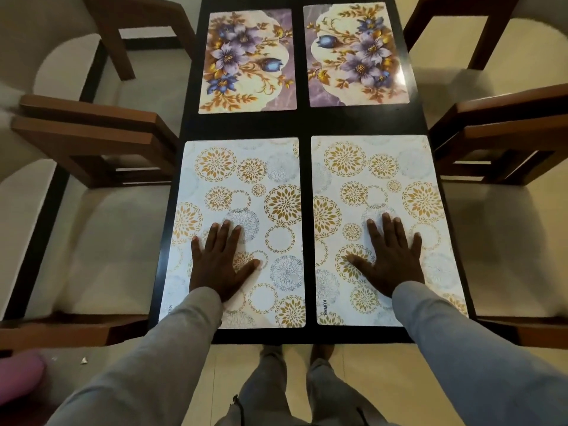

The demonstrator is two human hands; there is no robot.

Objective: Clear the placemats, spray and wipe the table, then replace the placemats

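Several placemats lie flat on a black table [302, 124]. At the near left is a white placemat with gold circles [270, 186], and its twin [399, 176] lies at the near right. Two purple floral placemats sit at the far end, one on the left [249, 59] and one on the right [358, 53]. My left hand [219, 262] rests palm down, fingers spread, on the near left mat. On the near right mat my right hand [390, 259] lies flat the same way. Neither hand grips anything. No spray bottle or cloth is in view.
Wooden chairs with pale cushions stand close on both sides: two on the left [92, 139] and two on the right [498, 133]. A pink object [18, 379] lies on the floor at bottom left. My legs stand at the table's near edge.
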